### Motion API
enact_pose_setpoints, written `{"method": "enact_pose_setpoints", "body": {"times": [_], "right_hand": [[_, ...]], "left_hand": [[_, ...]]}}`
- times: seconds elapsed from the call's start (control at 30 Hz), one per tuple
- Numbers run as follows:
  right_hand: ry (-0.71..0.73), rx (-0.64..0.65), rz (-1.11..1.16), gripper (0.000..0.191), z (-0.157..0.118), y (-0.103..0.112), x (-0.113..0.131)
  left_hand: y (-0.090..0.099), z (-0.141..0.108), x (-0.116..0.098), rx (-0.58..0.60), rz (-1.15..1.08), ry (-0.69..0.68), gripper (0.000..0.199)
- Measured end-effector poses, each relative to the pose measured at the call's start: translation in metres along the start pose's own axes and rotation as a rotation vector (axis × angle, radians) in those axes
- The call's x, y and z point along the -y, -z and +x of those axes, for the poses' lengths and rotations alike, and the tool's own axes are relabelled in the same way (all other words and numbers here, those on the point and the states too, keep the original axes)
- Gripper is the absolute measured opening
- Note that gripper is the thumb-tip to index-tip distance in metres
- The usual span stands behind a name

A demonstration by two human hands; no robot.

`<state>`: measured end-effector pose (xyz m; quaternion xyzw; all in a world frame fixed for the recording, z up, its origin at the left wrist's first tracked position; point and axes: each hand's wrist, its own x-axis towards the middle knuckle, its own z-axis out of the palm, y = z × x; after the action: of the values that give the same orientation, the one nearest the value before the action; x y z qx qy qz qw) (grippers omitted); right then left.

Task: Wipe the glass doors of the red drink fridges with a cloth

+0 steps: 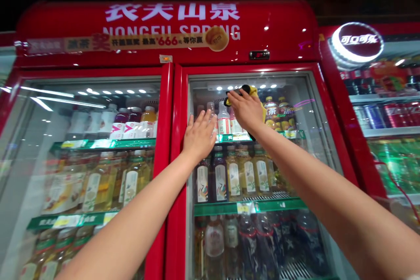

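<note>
A red drinks fridge [278, 43] with two glass doors stands in front of me. My left hand [199, 135] lies flat on the right glass door [305, 109], close to its left frame, fingers spread and pointing up. Higher and to the right, my right hand [244, 107] presses a yellow and black cloth [254, 94] against the same glass. Part of the cloth is hidden under the palm and fingers. Behind the glass, bottles [234, 175] line several shelves.
The left glass door [92, 96] shows more bottles and light reflections. A red door frame [172, 162] runs between the two doors. A small temperature display [259, 54] sits above the right door. Another fridge with a round lit sign [357, 41] stands at the right.
</note>
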<state>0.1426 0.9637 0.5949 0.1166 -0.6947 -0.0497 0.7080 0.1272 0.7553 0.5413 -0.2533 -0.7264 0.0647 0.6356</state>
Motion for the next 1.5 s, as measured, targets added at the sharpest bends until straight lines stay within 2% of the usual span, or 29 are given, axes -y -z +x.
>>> {"method": "enact_pose_setpoints", "body": {"times": [0.07, 0.2, 0.3, 0.37, 0.43, 0.5, 0.57, 0.63, 0.67, 0.73, 0.8, 0.83, 0.93, 1.0, 1.07, 1.1, 1.17, 1.23, 1.3, 1.4, 1.5], "right_hand": [[0.126, 0.036, 0.0, 0.048, -0.011, 0.0, 0.007], [0.314, 0.11, 0.021, 0.046, -0.029, 0.005, -0.003], [0.222, 0.08, 0.003, 0.047, -0.016, 0.001, 0.003], [0.106, 0.036, -0.022, 0.048, -0.004, -0.005, 0.02], [0.082, 0.017, -0.029, 0.048, 0.003, -0.01, 0.036], [0.179, 0.035, -0.007, 0.046, 0.002, -0.01, 0.043], [0.328, 0.082, 0.042, 0.043, -0.003, -0.007, 0.036], [0.396, 0.116, 0.085, 0.039, -0.005, -0.003, 0.025], [0.368, 0.11, 0.093, 0.039, -0.004, -0.002, 0.022], [0.208, 0.052, 0.077, 0.039, 0.002, -0.003, 0.025], [0.056, -0.005, 0.05, 0.041, 0.006, -0.007, 0.043], [0.03, -0.016, 0.043, 0.042, 0.007, -0.01, 0.055], [0.156, 0.022, 0.062, 0.043, -0.004, -0.014, 0.083], [0.307, 0.079, 0.097, 0.04, -0.016, -0.013, 0.085], [0.406, 0.125, 0.142, 0.037, -0.024, -0.011, 0.078], [0.412, 0.131, 0.162, 0.035, -0.024, -0.01, 0.074], [0.317, 0.099, 0.18, 0.033, -0.02, -0.011, 0.072], [0.161, 0.036, 0.175, 0.034, -0.012, -0.013, 0.081], [0.099, 0.012, 0.167, 0.036, -0.009, -0.017, 0.097], [0.253, 0.079, 0.177, 0.038, -0.015, -0.018, 0.114], [0.404, 0.153, 0.205, 0.041, -0.02, -0.018, 0.114]], "left_hand": [[0.001, -0.008, 0.004, 0.002, 0.016, -0.005, 0.056], [0.003, -0.027, 0.013, 0.003, 0.027, -0.031, 0.055], [0.004, -0.037, 0.02, -0.026, 0.016, -0.052, 0.056], [0.003, -0.043, 0.023, -0.042, 0.019, -0.061, 0.055], [0.003, -0.049, 0.025, -0.044, 0.031, -0.068, 0.055], [0.004, -0.056, 0.026, -0.034, 0.039, -0.078, 0.054], [0.004, -0.064, 0.027, -0.018, 0.035, -0.093, 0.054], [0.005, -0.072, 0.028, -0.004, 0.022, -0.11, 0.054], [0.004, -0.076, 0.029, 0.001, 0.017, -0.115, 0.054], [0.004, -0.082, 0.029, 0.005, 0.014, -0.117, 0.054], [0.003, -0.086, 0.029, 0.003, 0.015, -0.113, 0.054], [0.002, -0.088, 0.028, 0.0, 0.014, -0.109, 0.054], [0.001, -0.096, 0.027, -0.007, 0.002, -0.099, 0.054], [0.001, -0.104, 0.026, -0.009, -0.008, -0.093, 0.054], [0.001, -0.113, 0.025, -0.011, -0.017, -0.087, 0.058], [0.0, -0.117, 0.025, -0.014, -0.022, -0.083, 0.06], [-0.003, -0.123, 0.025, -0.026, -0.031, -0.067, 0.064], [-0.006, -0.127, 0.024, -0.045, -0.037, -0.04, 0.067], [-0.01, -0.129, 0.024, -0.063, -0.041, -0.016, 0.07], [-0.013, -0.13, 0.023, -0.077, -0.051, -0.003, 0.07], [-0.014, -0.13, 0.022, -0.086, -0.065, 0.003, 0.069]]}}
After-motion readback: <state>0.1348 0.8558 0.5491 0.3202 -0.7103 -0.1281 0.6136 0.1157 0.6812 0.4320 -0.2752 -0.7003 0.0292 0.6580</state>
